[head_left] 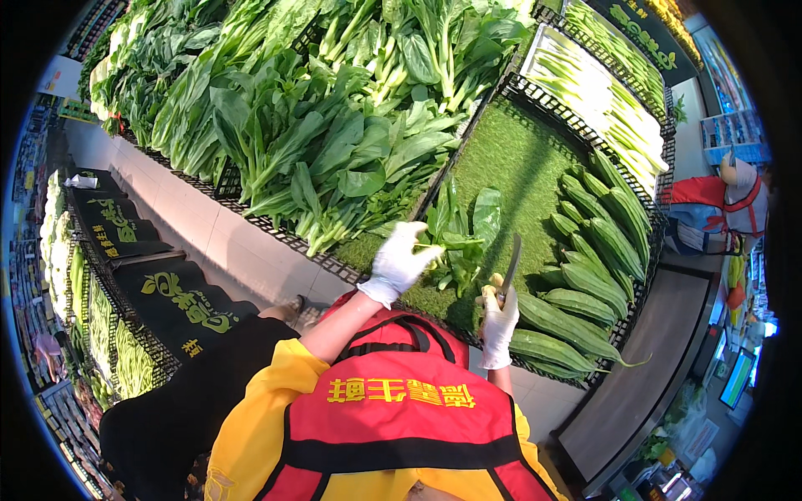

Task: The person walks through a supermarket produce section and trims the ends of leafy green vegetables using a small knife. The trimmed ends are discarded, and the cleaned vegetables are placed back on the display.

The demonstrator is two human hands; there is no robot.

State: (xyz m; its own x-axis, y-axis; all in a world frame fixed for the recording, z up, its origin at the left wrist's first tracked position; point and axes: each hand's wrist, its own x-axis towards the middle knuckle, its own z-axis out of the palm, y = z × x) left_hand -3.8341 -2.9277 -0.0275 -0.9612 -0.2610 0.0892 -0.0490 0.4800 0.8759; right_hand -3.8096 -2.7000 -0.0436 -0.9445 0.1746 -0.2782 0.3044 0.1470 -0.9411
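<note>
My left hand (399, 264), in a white glove, has its fingers closed on the stem of a dark leafy green (455, 238). The leaves spread to the right of that hand, over green artificial turf. In my right hand (499, 324), gloved as well, is a knife (512, 265) with its blade pointing up and away from me. A small pale yellowish piece shows beside the fingers of that hand; what it is, I cannot make out. Just right of the knife hand lie several ridged green gourds (576, 321).
Leafy greens (334, 125) are heaped on the display to the far left. Green artificial turf (522, 150) lines the middle section. Pale long vegetables (597, 100) fill a tray at the far right. Another person (710, 200) in red stands beyond the gourds. A dark counter (643, 367) is at right.
</note>
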